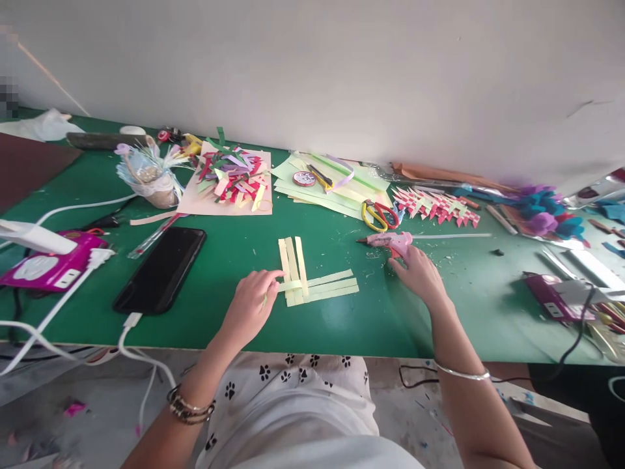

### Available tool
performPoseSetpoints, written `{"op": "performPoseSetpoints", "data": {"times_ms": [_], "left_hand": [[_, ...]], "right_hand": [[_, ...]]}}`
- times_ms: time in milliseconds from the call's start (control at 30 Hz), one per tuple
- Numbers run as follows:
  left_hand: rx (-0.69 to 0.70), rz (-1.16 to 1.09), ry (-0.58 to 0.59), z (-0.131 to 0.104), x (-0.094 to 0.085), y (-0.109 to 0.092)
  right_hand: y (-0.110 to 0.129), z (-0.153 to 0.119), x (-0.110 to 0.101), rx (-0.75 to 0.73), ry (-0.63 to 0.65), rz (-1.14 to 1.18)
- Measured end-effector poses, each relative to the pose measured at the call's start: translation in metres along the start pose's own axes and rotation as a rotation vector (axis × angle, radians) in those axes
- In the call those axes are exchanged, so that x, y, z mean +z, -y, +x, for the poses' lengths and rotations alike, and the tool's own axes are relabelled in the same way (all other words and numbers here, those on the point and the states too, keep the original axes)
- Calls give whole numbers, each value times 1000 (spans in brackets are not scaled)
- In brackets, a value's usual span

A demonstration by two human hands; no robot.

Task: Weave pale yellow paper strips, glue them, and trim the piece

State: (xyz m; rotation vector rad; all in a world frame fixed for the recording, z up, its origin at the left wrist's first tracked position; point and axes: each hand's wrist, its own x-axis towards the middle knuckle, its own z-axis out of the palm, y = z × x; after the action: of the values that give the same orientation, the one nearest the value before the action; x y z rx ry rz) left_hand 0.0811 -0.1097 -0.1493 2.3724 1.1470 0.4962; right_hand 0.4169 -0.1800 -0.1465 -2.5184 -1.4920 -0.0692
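Several pale yellow-green paper strips [291, 264] lie crossed over and under each other on the table, some upright and some running right. At their left side, my left hand [251, 303] is closed on the end of a short paper strip [291, 285] that passes across the upright ones. My right hand [418, 273] is around the handle of a pink glue gun [390, 240], its fingers partly hidden. The gun's dark nozzle points left, and a clear glue stick [456, 235] extends from its back. Yellow-and-red scissors [379, 216] lie just behind the gun.
Cut paper scraps [239, 172] cover a pink sheet at the back. Paper sheets [336, 189] carry a cutter and a round tape. Woven red-and-white paper [437, 206] lies to their right. A phone [161, 270] with a cable and a purple power strip [58, 260] sit left.
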Motion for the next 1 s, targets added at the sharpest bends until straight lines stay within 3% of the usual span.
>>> {"op": "performPoseSetpoints", "data": {"times_ms": [133,200,267,300,400,600,767,1000], "left_hand": [[22,-47,-35,1,-4,-12],[42,-82,-47,5,-5,-21],[77,-118,-55,11,-4,-31],[96,-135,-60,14,-4,-36],[143,-188,-82,18,-2,-46],[107,-333,-57,9,4,-38],[104,-157,-19,2,9,-24],[176,28,-14,-1,17,-15]], "right_hand": [[50,-11,-29,-186,-90,-77],[85,-24,-40,-431,11,98],[117,-37,-42,-705,215,317],[130,-41,-41,-747,253,392],[151,-46,-32,-697,250,536],[131,-34,-25,-508,218,635],[104,-27,-21,-425,265,734],[82,-20,-14,-416,298,660]]}}
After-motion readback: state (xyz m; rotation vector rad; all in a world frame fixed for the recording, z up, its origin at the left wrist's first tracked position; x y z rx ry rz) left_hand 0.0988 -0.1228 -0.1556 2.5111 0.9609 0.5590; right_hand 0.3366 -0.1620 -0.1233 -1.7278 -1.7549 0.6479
